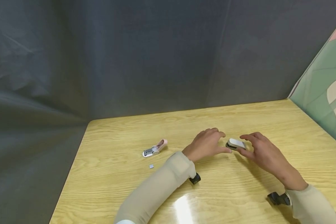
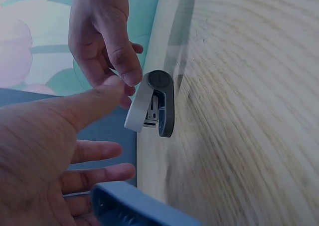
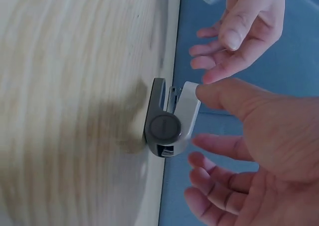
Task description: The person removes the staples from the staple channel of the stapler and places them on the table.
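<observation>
A small stapler with a white top and dark grey base stands on the table between the two hands. Its jaws gape, and the metal inside shows in the left wrist view. To its left is my left hand, fingers spread and relaxed, thumb pointing toward the stapler. My right hand is at the other side, loosely spread, holding nothing. In the right wrist view, the right thumb overlaps the white top's edge while the fingers stay apart from it.
Farther left lies a pink-and-white stapler, its top swung up. A small silvery square piece is just in front of it. Dark sheeting rises behind the wooden table; a patterned green panel borders the right side.
</observation>
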{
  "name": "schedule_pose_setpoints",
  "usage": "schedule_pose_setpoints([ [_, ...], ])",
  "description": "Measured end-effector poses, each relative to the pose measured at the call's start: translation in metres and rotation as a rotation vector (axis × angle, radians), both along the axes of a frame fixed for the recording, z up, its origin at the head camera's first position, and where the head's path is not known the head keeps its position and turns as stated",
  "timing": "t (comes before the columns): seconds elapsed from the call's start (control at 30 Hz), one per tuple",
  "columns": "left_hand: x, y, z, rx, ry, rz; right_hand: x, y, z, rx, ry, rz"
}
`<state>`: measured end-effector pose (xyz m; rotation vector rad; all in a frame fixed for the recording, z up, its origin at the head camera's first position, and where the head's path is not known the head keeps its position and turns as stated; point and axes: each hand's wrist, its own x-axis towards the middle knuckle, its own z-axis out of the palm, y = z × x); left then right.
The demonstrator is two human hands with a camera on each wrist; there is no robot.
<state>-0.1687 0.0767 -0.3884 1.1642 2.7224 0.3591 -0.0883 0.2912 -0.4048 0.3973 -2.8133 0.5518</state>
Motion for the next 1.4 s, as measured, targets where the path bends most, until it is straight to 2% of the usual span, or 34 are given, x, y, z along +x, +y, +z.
schedule_pose_setpoints([
  [0.23, -0.01, 0.017, -0.006, 0.057, -0.097, 0.051, -0.009, 0.001, -0.002, -0.032, -0.055, 0.05],
  [0.33, -0.012, 0.025, -0.009, 0.049, -0.114, 0.079, -0.01, 0.001, -0.003, -0.036, -0.064, 0.071],
  [0.47, -0.013, 0.028, -0.013, 0.022, -0.104, 0.099, -0.015, 0.001, -0.005, -0.04, -0.028, 0.101],
  [0.6, -0.013, 0.028, -0.015, -0.006, -0.093, 0.11, -0.018, 0.0, -0.007, -0.054, -0.055, 0.106],
  [0.83, -0.014, 0.033, -0.012, -0.037, -0.075, 0.074, -0.02, 0.0, -0.008, -0.055, -0.098, 0.088],
  [1.03, -0.013, 0.043, -0.012, -0.08, -0.038, 0.104, -0.022, -0.002, -0.006, -0.065, -0.099, 0.093],
  [1.4, -0.019, 0.046, -0.013, -0.066, 0.004, 0.112, -0.025, -0.004, -0.006, -0.098, -0.134, 0.087],
])
